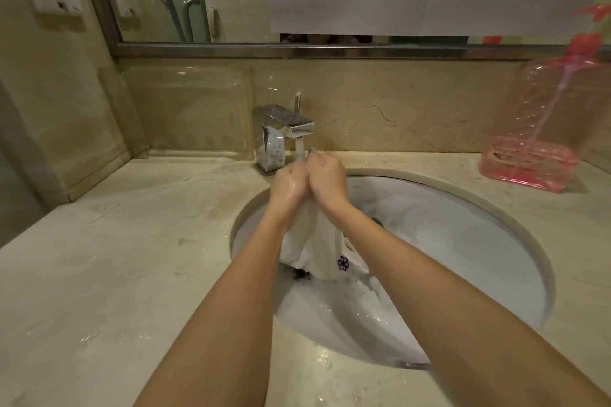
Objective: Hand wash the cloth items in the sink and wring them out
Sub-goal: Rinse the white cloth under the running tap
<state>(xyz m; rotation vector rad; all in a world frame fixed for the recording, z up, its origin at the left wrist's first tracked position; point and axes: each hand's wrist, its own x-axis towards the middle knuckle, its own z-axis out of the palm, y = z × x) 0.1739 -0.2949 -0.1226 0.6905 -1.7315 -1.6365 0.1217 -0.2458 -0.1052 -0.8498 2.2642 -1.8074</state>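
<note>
A white cloth with a small purple flower on it hangs over the white oval sink. My left hand and my right hand grip its bunched top side by side, just under the chrome faucet. Water runs from the spout onto the cloth's top between my hands. The cloth's lower edge reaches down into the basin, and more white fabric lies in the water below it. A dark patch shows under the cloth's hem.
A pink clear pump bottle stands on the marble counter at the right. A clear plastic holder leans against the back wall to the left of the faucet. A mirror runs along the wall above. The counter near the front of the sink is wet.
</note>
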